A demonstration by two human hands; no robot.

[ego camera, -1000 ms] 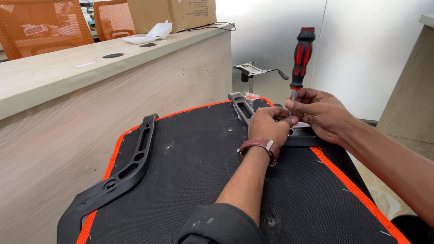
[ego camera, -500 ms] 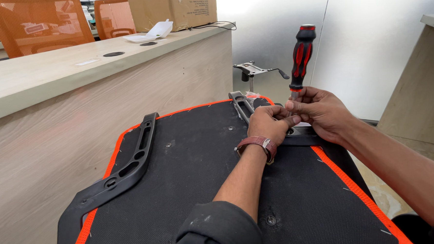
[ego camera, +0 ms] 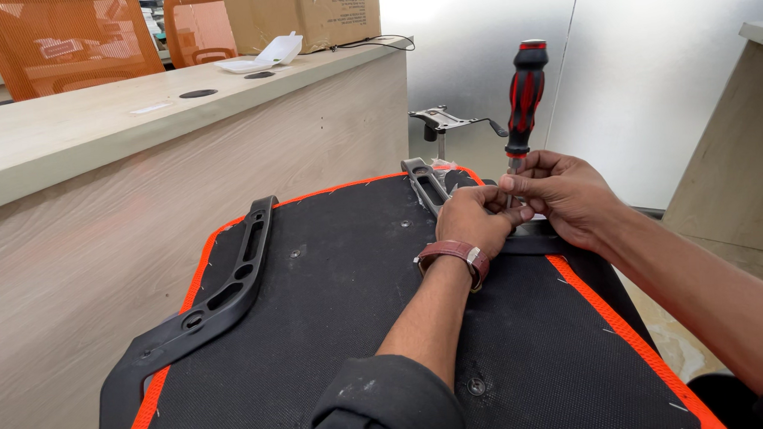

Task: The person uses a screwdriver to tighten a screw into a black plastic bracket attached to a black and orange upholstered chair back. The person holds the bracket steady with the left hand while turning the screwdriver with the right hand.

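Note:
An upturned chair seat (ego camera: 352, 327), black with an orange rim, lies in front of me. A black armrest bracket (ego camera: 222, 290) is fixed along its left side. Another black bracket (ego camera: 423, 183) sits at the far right edge. A red and black screwdriver (ego camera: 524, 92) stands upright there, tip down by the bracket. My left hand (ego camera: 476, 219), with a brown wristband, pinches the shaft near the tip. My right hand (ego camera: 561, 194) closes its fingers on the shaft just below the handle. The tip and any screw are hidden by my fingers.
A long pale wooden counter (ego camera: 137, 122) runs along the left, close to the seat. On it sit a cardboard box (ego camera: 304, 16) and a white tray (ego camera: 271, 52). A metal chair mechanism (ego camera: 446, 122) stands behind the seat. Orange chairs (ego camera: 65, 39) are at the back.

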